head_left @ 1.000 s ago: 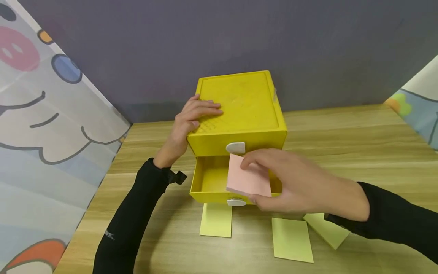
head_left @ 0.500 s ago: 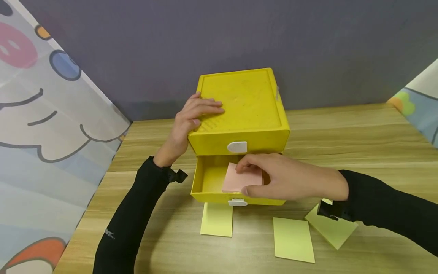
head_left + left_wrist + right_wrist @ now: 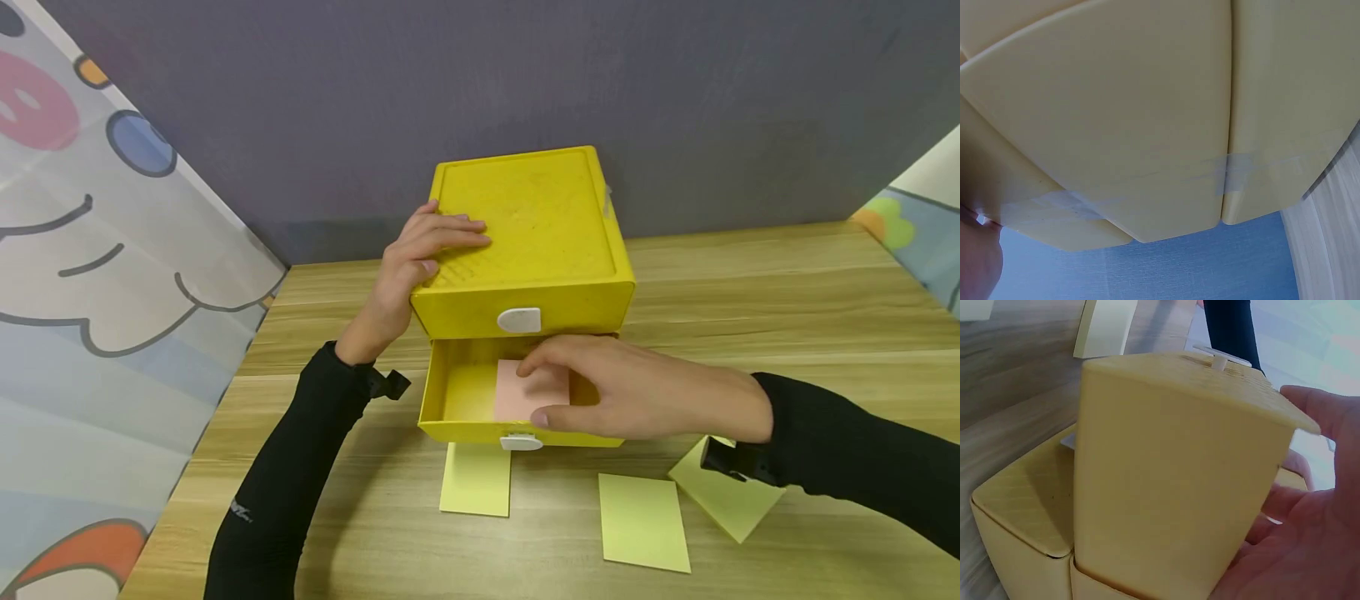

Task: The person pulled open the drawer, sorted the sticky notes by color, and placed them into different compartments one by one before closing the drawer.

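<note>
A yellow two-drawer box [image 3: 528,221] stands against the back wall with its lower drawer [image 3: 461,387] pulled out. Inside that drawer lies a pink sticky-note pad [image 3: 517,396], flat on the bottom and partly covered by fingers. My right hand [image 3: 611,387] hovers over the drawer's right half, thumb and fingers spread apart at the pad; in the right wrist view the same hand [image 3: 1310,519] shows beside the drawer's outer wall [image 3: 1166,475]. My left hand [image 3: 412,262] rests on the box's top left edge, fingers extended. The left wrist view shows the box's side wall [image 3: 1129,112].
Three yellow sticky-note pads lie on the wooden table [image 3: 787,333]: one pad [image 3: 476,483] before the drawer, another pad [image 3: 645,525] to its right, and a slanted pad [image 3: 727,492] partly behind the right wrist. White pulls, such as the upper pull [image 3: 519,320], mark both drawers.
The pink pad has gone down from a tilted position above the drawer to flat inside it. My right hand has lowered with it and its grip has loosened. The left hand has stayed put.
</note>
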Available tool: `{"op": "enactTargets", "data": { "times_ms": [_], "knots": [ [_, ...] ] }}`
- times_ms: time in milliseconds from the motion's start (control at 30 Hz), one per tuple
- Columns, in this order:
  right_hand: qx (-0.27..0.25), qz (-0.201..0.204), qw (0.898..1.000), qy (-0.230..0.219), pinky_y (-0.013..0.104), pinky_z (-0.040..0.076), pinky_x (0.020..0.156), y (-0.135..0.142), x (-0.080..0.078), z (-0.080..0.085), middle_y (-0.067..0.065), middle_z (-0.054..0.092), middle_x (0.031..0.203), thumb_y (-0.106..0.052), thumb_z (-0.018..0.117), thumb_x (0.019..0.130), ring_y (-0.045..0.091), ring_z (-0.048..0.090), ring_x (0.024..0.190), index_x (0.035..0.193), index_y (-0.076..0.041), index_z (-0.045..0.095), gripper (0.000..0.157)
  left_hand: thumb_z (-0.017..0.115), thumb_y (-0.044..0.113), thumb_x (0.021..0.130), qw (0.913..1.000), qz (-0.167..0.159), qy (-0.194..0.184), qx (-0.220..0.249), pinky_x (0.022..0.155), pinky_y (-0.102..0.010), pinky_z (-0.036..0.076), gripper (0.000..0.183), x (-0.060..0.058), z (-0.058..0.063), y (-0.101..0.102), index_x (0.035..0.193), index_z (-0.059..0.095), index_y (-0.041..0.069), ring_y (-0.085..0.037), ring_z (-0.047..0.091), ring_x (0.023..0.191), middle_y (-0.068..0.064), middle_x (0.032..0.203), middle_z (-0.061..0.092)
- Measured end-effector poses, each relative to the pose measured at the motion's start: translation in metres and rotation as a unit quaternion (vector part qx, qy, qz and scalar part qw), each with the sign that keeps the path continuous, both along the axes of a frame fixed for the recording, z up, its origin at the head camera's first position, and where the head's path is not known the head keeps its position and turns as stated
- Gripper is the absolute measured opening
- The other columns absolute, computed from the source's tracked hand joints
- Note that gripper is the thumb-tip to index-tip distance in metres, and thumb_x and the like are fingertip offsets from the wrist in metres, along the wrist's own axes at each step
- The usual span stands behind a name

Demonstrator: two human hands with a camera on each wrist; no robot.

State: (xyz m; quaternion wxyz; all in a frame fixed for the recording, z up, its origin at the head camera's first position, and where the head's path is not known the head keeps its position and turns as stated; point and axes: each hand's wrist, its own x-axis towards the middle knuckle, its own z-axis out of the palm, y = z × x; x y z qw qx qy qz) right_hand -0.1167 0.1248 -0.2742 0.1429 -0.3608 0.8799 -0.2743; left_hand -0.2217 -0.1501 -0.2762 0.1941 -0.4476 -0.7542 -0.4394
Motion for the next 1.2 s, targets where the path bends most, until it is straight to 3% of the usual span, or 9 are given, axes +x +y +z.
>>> {"op": "enactTargets", "data": {
  "times_ms": [233,400,533,633,800,933,1100,1200],
  "knots": [
    [-0.016,0.022,0.997,0.068,0.04,0.053,0.102,0.003,0.011,0.0,-0.016,0.065,0.128,-0.041,0.062,0.098,0.008,0.061,0.118,0.126,-0.027,0.065,0.031,0.024,0.012,0.09,1.0,0.004,-0.004,0.002,0.132,-0.043,0.016,0.059,-0.001,-0.001,0.0,0.119,0.074,-0.001,-0.031,0.056,0.132,-0.02,0.127,0.071],
    [-0.017,0.03,0.991,0.132,0.038,0.055,0.099,0.008,0.02,0.0,-0.018,0.063,0.13,-0.036,0.064,0.097,0.007,0.061,0.119,0.124,-0.029,0.066,0.028,0.024,0.011,0.089,0.9999,0.004,-0.007,0.007,0.132,-0.043,0.016,0.059,-0.001,0.001,0.0,0.119,0.074,-0.001,-0.03,0.056,0.132,-0.02,0.127,0.071],
    [-0.059,0.059,0.97,0.227,0.032,0.057,0.094,0.01,0.03,-0.006,-0.014,0.066,0.127,-0.037,0.067,0.096,0.007,0.063,0.115,0.119,-0.028,0.067,0.025,0.024,0.011,0.089,0.9999,0.002,-0.011,0.006,0.132,-0.042,0.016,0.059,0.0,0.0,0.0,0.119,0.073,-0.001,-0.031,0.056,0.132,-0.021,0.127,0.071],
    [-0.105,0.082,0.953,0.273,0.022,0.051,0.099,0.008,0.045,-0.013,-0.011,0.064,0.131,-0.035,0.066,0.097,0.007,0.061,0.118,0.117,-0.027,0.066,0.022,0.024,0.01,0.09,0.9999,0.001,-0.013,0.004,0.132,-0.043,0.015,0.059,0.0,-0.001,0.0,0.119,0.073,-0.001,-0.031,0.055,0.133,-0.021,0.128,0.07],
    [-0.124,0.145,0.945,0.266,0.011,0.038,0.112,0.001,0.077,-0.03,-0.015,0.056,0.141,-0.033,0.064,0.098,0.001,0.055,0.128,0.124,-0.03,0.06,0.026,0.024,0.01,0.09,0.9999,-0.001,-0.009,0.008,0.133,-0.043,0.015,0.058,0.0,0.0,0.0,0.119,0.073,-0.002,-0.032,0.056,0.132,-0.022,0.127,0.07],
    [-0.083,0.188,0.943,0.262,0.015,0.043,0.108,-0.004,0.085,-0.047,-0.018,0.058,0.136,-0.036,0.059,0.101,-0.001,0.056,0.124,0.127,-0.029,0.057,0.027,0.024,0.012,0.092,0.9999,-0.003,-0.004,0.012,0.133,-0.044,0.016,0.057,0.0,0.001,0.001,0.119,0.073,-0.003,-0.033,0.055,0.132,-0.023,0.127,0.07],
    [-0.062,0.152,0.973,0.164,0.023,0.053,0.1,-0.006,0.082,-0.061,-0.02,0.058,0.133,-0.038,0.057,0.101,0.0,0.058,0.121,0.135,-0.03,0.052,0.035,0.024,0.011,0.092,0.9999,-0.005,-0.008,0.012,0.133,-0.044,0.015,0.057,0.0,0.0,0.001,0.119,0.073,-0.004,-0.033,0.055,0.132,-0.023,0.127,0.07],
    [-0.053,0.127,0.981,0.134,0.026,0.055,0.1,-0.008,0.079,-0.065,-0.018,0.058,0.135,-0.038,0.059,0.101,0.0,0.058,0.121,0.138,-0.028,0.05,0.039,0.024,0.012,0.092,0.9999,-0.005,-0.008,0.012,0.133,-0.044,0.016,0.057,0.001,-0.001,0.001,0.118,0.073,-0.004,-0.033,0.055,0.132,-0.024,0.126,0.07]
  ]
}}
